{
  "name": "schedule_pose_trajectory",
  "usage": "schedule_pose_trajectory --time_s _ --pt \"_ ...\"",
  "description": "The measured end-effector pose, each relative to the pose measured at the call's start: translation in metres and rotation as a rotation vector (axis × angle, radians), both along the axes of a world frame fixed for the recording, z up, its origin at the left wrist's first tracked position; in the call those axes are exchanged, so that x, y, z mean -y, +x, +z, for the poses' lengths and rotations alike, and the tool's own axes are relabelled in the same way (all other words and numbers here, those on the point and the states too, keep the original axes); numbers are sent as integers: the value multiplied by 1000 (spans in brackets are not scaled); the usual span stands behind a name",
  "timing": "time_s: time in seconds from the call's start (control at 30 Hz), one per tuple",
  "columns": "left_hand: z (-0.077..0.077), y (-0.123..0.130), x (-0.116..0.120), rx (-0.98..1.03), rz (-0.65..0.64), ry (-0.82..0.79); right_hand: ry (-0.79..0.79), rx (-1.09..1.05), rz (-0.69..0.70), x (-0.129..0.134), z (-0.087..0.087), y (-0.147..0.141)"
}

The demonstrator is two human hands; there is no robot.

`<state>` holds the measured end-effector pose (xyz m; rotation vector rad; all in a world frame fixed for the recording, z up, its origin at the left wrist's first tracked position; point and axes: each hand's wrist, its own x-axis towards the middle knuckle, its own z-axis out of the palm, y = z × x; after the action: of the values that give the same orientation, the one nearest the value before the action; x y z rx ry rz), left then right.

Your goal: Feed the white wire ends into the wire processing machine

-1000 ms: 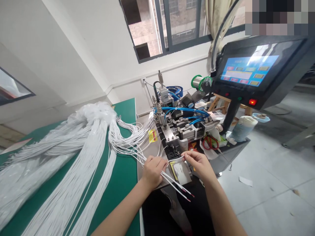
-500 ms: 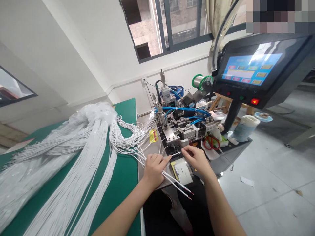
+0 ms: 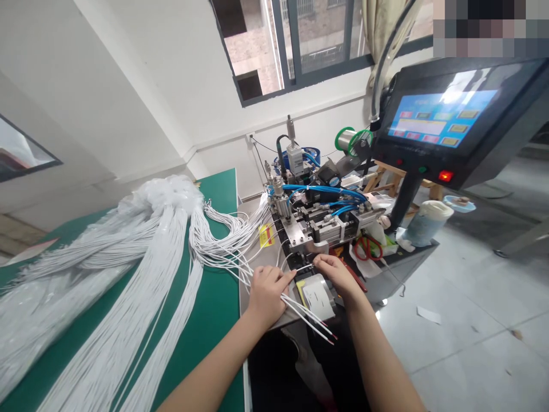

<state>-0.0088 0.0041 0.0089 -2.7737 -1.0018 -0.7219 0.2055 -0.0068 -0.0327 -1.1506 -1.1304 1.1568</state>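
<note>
My left hand (image 3: pixel 270 293) is closed around several white cables (image 3: pixel 309 321), whose reddish ends stick out toward my lap. Its thumb and forefinger also steady a single short cable end (image 3: pixel 304 268) at the front of the machine (image 3: pixel 315 220). On the far end of that same piece, my right hand (image 3: pixel 334 273) is pinched, fingertips close to the machine's front. Just below the fingers sits a metal cylinder with a paper label (image 3: pixel 316 297). The exact contact at the fingertips is too small to make out.
Long bundles of white cables (image 3: pixel 124 286) lie over the green table (image 3: pixel 225 197) at left. A control screen (image 3: pixel 441 123) stands at the right. Red-handled scissors (image 3: pixel 369 248) and a plastic jar (image 3: pixel 429 223) are beside the machine. A wire spool (image 3: pixel 346 141) is behind.
My right hand has shifted slightly left and down, uncovering a red-handled tool behind it. My left hand stays nearly in place on the cables.
</note>
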Motion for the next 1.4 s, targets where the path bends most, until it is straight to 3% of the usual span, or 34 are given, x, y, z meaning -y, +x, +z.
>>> schedule_pose_trajectory --time_s 0.13,0.23,0.33,0.4,0.57,0.67,0.77,0.87,1.03,1.2,1.3,1.4 --pt "1 0 0 37 5 11 32 30 -72 6 -4 -1" --pt "3 1 1 50 3 31 69 168 -213 17 -3 0" --pt "2 1 0 40 22 53 73 351 -373 36 9 1" --pt "1 1 -1 47 37 58 69 471 -376 52 25 1" --pt "5 0 1 81 -2 51 116 694 -19 90 63 -6" --pt "8 0 2 106 -2 61 108 752 240 102 71 -9" --pt "9 0 2 119 -12 76 127 791 352 103 70 -7" --pt "7 -2 1 123 -76 88 164 773 264 98 67 -1" --pt "5 -7 1 113 -217 98 214 625 -57 79 57 1" --pt "6 -8 3 160 -192 155 301 502 -311 60 43 -9" --pt "7 -8 5 179 -159 168 308 419 -396 53 39 -12" --pt "7 -8 4 156 -187 140 318 367 -392 48 37 -12"
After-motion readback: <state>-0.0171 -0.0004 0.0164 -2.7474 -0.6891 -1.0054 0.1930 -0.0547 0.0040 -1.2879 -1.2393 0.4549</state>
